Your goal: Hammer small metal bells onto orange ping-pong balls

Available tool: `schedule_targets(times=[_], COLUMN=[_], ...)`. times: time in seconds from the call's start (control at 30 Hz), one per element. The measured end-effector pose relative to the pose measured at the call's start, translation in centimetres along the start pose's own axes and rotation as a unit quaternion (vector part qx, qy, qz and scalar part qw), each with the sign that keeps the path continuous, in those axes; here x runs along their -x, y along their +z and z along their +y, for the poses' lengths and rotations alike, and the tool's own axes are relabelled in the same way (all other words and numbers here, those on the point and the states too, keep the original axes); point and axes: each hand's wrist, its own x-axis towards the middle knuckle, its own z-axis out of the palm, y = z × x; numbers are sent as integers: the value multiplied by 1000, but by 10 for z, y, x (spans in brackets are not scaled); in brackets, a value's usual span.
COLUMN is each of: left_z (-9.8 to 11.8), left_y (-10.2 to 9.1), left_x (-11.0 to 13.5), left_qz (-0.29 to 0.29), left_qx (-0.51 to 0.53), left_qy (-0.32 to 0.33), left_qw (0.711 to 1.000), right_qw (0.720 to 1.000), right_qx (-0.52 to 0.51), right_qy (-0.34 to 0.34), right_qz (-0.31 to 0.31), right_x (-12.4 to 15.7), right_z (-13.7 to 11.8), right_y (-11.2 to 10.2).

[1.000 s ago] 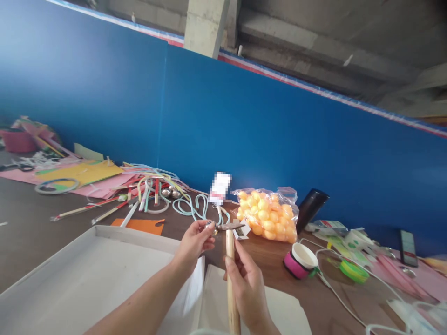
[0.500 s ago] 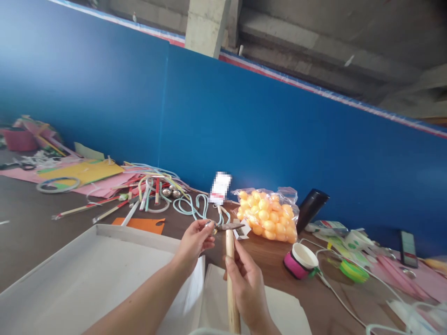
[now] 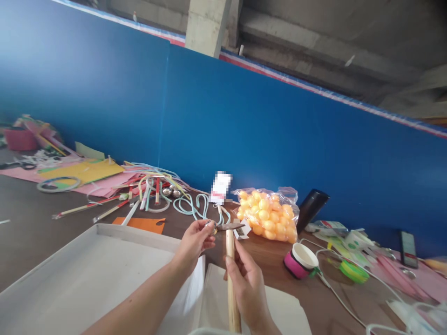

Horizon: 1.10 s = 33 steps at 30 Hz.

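My left hand [image 3: 195, 246] is closed around the shiny, rounded handle end of a small knife [image 3: 230, 227]. Its grey pointed blade reaches to the right, across the top end of a pale wooden stick [image 3: 231, 284]. The fingers hide much of the handle. Wrapped around the stick from the right is my right hand [image 3: 249, 284], with the thumb along its near side. The stick stands roughly upright, and its lower end runs out of the bottom of the view.
A white tray [image 3: 104, 228] fills the near left, with white paper [image 3: 286, 302] beneath my right hand. Behind are a bag of orange balls [image 3: 267, 216], a dark cylinder [image 3: 312, 209] and a pink-banded cup [image 3: 301, 260]. Cords, brushes and coloured paper [image 3: 87, 172] lie left, below a blue partition [image 3: 261, 125].
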Motion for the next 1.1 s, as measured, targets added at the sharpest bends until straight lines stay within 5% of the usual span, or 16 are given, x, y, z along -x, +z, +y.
schedule_targets(times=[1.1], left_z=[-2], left_y=[0], left_x=[-3], left_qz=[22], left_qx=[-3], left_qy=[3], left_qw=[1000], right_qw=[1000], right_qx=[-14], right_qy=[10], right_qz=[-1], right_x=[-1], right_z=[1], right_y=[0])
